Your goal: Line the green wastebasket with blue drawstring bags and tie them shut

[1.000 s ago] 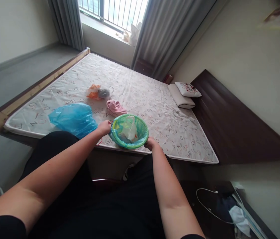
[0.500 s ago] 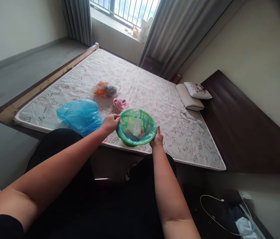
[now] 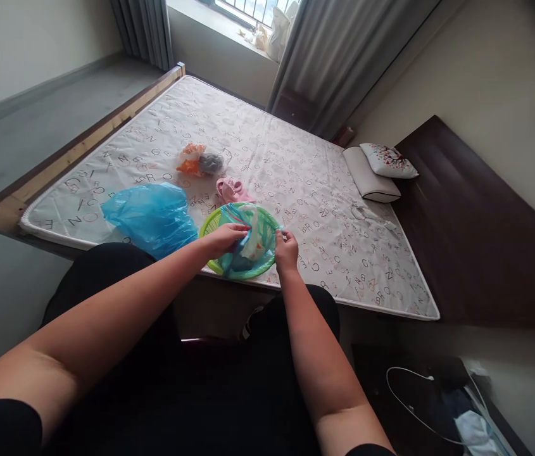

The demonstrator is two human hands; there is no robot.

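Observation:
A green plastic basket (image 3: 209, 226) rests at the near edge of the mattress, lined with a thin blue-green plastic bag (image 3: 267, 253). Whitish crumpled bits (image 3: 254, 246) lie inside the bag. My left hand (image 3: 229, 237) is closed on the bag's left side, which is pulled inward off the basket's rim. At the right rim, my right hand (image 3: 287, 247) pinches the other edge of the bag. Left of the basket lies a larger blue plastic bag (image 3: 151, 215). Just behind the basket is a folded pink item (image 3: 232, 190), perhaps cloth.
The mattress (image 3: 324, 209) fills the bed. Orange and grey things in clear plastic (image 3: 199, 161) lie farther back. Two pillows (image 3: 385, 166) sit by the dark headboard (image 3: 476, 228). At lower right, a white cable (image 3: 402, 405) crosses a dark surface.
My left hand has drawn the bag's left side off the rim and inward, baring the basket's left side. My right hand has shifted from holding the basket to pinching the bag's edge.

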